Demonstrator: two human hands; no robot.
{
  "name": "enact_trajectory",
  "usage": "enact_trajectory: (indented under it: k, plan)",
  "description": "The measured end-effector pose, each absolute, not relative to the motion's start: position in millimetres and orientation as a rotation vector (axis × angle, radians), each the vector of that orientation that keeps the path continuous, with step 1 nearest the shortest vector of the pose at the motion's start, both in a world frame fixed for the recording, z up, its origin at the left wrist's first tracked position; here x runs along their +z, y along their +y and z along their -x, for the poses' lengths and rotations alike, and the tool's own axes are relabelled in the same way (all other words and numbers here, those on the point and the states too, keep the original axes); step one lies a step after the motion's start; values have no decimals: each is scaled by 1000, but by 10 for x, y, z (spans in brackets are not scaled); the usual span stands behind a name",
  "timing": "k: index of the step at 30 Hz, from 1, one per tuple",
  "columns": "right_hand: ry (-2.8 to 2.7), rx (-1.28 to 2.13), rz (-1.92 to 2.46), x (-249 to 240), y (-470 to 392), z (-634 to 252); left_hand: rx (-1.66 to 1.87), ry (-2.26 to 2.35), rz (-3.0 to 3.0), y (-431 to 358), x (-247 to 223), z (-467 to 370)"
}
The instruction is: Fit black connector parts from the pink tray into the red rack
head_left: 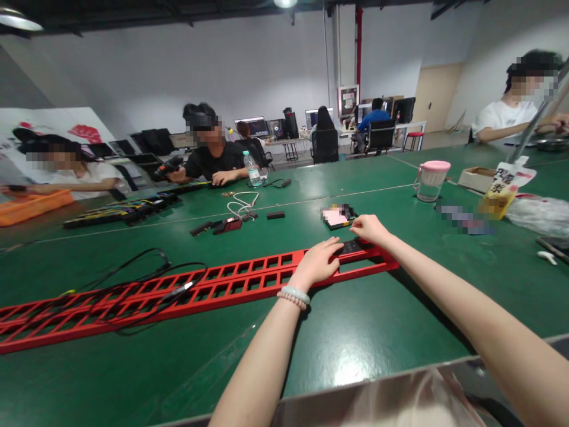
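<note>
A long red slatted frame (249, 268) lies across the green table, with thin black cables (146, 296) looped over its left part. My left hand (316, 261), wearing a bracelet at the wrist, rests flat on the frame near its right end, fingers stretched out. Its fingertips touch the edge of a dark flat piece (350, 246) set in the frame. Over that piece, my right hand (371, 230) is closed with its fingertips pinched together. Whatever is between them is too small to make out. Just beyond the hands sits a small black box (336, 224) with a pale top.
Ahead lie a white cable (243, 204), small dark parts (227, 225) and a water bottle (252, 170). To the right are a pink-lidded cup (432, 181), a drink pouch (504, 190) and a plastic bag (544, 214). Co-workers sit across the table beside an orange bin (35, 207).
</note>
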State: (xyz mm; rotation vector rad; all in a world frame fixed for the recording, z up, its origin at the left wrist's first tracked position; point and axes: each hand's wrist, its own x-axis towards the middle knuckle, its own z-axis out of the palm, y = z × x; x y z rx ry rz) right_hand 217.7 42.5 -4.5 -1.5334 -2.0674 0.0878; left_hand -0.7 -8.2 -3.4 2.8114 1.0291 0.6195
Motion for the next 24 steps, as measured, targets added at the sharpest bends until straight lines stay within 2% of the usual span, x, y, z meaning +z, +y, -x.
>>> enact_trajectory:
  k: [8,24]
  plan:
    - [-2272,32,1314,-236,0,-2193,604,1010,-2826,-56,-61,3]
    - [-2290,-78,1200,-354,-34,-2179,474,976,-3030,-131,-68,-101]
